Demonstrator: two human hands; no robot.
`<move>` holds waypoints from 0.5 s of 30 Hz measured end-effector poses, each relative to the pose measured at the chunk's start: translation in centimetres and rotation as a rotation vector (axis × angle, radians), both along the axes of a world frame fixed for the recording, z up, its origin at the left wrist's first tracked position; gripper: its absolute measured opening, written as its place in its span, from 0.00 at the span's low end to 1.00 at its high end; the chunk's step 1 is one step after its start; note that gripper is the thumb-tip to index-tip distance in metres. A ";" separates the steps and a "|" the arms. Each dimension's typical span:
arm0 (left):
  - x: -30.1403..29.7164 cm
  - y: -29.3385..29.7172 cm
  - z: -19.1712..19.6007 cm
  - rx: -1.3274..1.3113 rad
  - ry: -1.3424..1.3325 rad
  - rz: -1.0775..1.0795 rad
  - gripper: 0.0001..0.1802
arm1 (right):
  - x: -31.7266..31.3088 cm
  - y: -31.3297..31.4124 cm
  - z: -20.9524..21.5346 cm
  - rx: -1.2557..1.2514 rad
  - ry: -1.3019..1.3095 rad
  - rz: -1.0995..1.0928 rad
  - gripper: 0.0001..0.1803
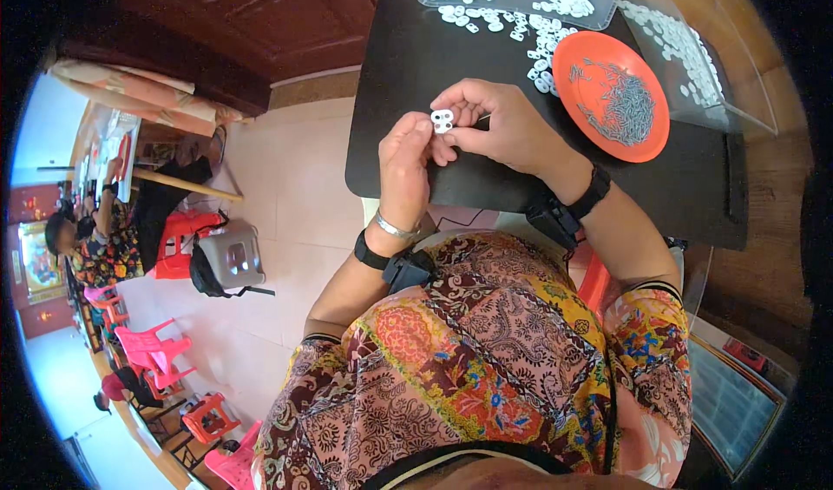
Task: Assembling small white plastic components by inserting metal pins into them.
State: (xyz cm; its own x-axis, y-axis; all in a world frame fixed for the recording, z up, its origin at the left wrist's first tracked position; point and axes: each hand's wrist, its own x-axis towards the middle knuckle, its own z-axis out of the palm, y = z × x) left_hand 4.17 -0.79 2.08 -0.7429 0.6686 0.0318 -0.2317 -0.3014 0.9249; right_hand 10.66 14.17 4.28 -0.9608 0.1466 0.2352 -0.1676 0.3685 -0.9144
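Over the near-left part of the dark table (pixel 408 56), my two hands meet around a small white plastic piece (pixel 442 121) with several dark holes in it. My left hand (pixel 406 164) pinches it from the left with thumb and fingers. From the right, the thumb and forefinger of my right hand (pixel 503 130) close on the same piece. To the right of my hands lies an orange-red plate (pixel 568 99) holding a heap of grey metal pins or screws (pixel 629 108). Loose white plastic pieces (pixel 547 47) are scattered beside that plate.
A clear bin (pixel 521 10) full of white pieces stands at the table's far side. Another clear container (pixel 737 112) with white pieces is at the right. On the left, a grey case (pixel 234 256), pink chairs (pixel 156 347) and a person (pixel 100 247) at another table.
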 end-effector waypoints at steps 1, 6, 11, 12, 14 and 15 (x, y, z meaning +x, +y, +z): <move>0.0 0.0 0.1 -0.009 -0.015 -0.006 0.13 | 0.0 0.0 0.0 -0.022 0.007 0.019 0.15; -0.1 -0.1 -0.2 -0.017 -0.028 -0.022 0.11 | 0.1 0.0 -0.1 -0.008 0.015 0.040 0.15; -0.3 -0.1 -0.5 -0.007 -0.010 -0.020 0.10 | 0.0 -0.4 0.2 0.200 0.143 -0.020 0.16; -0.2 -0.2 -0.5 -0.017 -0.004 -0.024 0.11 | 0.1 -0.4 0.3 0.199 0.143 -0.021 0.16; -0.1 -0.1 -0.4 -0.029 0.002 -0.028 0.11 | 0.2 -0.5 0.3 0.262 0.159 -0.058 0.16; 0.0 0.0 -0.2 -0.017 -0.009 -0.009 0.11 | 0.2 -0.5 0.4 0.260 0.158 -0.058 0.16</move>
